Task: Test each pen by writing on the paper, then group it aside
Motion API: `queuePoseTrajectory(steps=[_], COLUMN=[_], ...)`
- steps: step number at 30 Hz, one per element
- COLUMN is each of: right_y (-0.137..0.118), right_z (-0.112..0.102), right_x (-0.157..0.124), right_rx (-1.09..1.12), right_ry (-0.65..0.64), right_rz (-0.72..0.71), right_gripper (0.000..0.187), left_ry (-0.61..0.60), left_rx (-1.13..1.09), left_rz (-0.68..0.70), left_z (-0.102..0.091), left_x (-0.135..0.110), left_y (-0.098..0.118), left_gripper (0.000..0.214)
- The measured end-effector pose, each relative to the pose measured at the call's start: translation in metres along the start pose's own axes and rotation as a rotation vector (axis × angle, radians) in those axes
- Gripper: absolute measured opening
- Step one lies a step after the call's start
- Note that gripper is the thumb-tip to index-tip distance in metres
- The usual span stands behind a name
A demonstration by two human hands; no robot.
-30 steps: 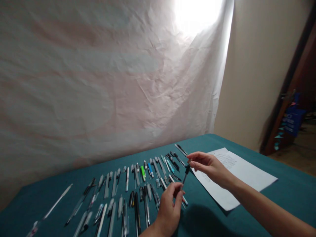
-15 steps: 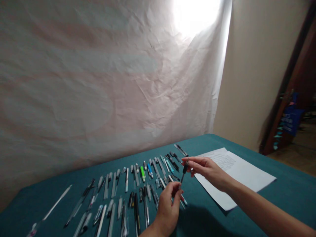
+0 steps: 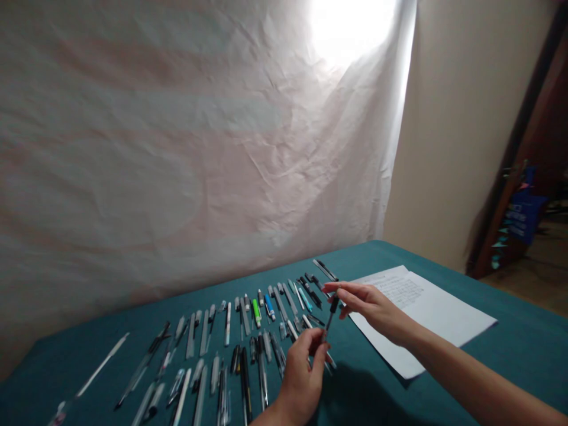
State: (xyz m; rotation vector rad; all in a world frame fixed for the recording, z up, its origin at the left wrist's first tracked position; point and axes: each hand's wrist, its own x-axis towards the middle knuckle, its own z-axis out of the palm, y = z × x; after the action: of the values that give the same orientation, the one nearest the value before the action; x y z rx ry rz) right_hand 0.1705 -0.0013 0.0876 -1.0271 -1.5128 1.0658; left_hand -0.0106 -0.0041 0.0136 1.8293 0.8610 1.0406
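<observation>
Both hands hold one slim dark pen (image 3: 330, 317) upright and slightly tilted over the teal table (image 3: 510, 355). My left hand (image 3: 303, 374) pinches its lower end between thumb and fingers. My right hand (image 3: 366, 304) pinches its upper end, fingers curled. Below and to the left, several pens (image 3: 231, 349) lie in two rough rows on the cloth, among them a green one (image 3: 257, 310) and a blue one (image 3: 270, 305).
White sheets of paper (image 3: 426, 313) with faint writing lie on the table to the right of the pens. A crumpled white cloth backdrop (image 3: 177, 148) hangs behind the table. A dark doorway with blue items (image 3: 523, 216) is at far right.
My right hand has drifted slightly left and down with the pen's top end, bringing both hands closer together. My left hand stays about where it was.
</observation>
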Motion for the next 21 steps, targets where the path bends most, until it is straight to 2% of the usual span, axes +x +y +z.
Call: queuePoseTrajectory(steps=[2,7,14,21], right_y=[0.0,0.0058,0.004,0.0085], right_z=[0.0004,0.0008,0.0031,0.0045], right_x=[-0.0002,0.001,0.0004,0.0014], right_rx=[-0.01,-0.013,0.091,0.083], right_ry=[-0.003,0.131,0.014,0.133], right_rz=[-0.013,0.017,0.019,0.022], right_gripper=[0.037,0.029,0.037,0.027], left_ry=[0.0,-0.012,-0.01,-0.018], left_rx=[-0.004,-0.005,-0.077,-0.06], left_rz=[-0.005,0.006,-0.049,-0.044], left_z=[0.0004,0.0007,0.0007,0.002], left_x=[-0.0001,-0.0001,0.0002,-0.0006], left_y=[-0.0008,-0.0011,0.0024,-0.0006], left_gripper=[0.019,0.018,0.02,0.019])
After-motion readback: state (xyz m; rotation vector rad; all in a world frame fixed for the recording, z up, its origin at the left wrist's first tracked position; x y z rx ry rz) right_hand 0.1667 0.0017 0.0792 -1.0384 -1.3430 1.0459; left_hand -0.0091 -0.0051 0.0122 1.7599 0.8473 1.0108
